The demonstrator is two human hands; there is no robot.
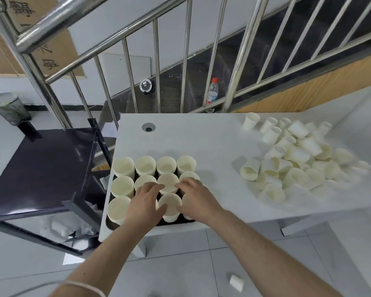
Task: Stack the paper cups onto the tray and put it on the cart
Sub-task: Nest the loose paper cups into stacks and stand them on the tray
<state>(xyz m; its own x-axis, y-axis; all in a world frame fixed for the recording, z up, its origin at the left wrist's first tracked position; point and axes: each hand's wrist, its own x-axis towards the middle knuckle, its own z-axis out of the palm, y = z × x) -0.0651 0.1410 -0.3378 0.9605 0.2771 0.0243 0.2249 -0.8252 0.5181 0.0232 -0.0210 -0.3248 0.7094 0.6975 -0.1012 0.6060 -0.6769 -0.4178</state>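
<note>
A cup stack [170, 207] at the table's front edge is gripped between the left hand [145, 203] and right hand [196, 197] on the dark tray [110, 225]. Neighbouring stacks could easily get toppled if it's nudged sideways.

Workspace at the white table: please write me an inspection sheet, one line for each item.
Surface: white table, with a round cable hole.
Job's things: dark tray at the table's near left edge, filled with upright cup stacks; loose paper cups heaped on the right; dark cart to the left.
Clutter: one cup on the floor.
Grippers: left hand and right hand both rest on one near-row stack.
Cables: nothing seen.
Surroundings: steel stair railing, bottle, mesh bin.
</note>
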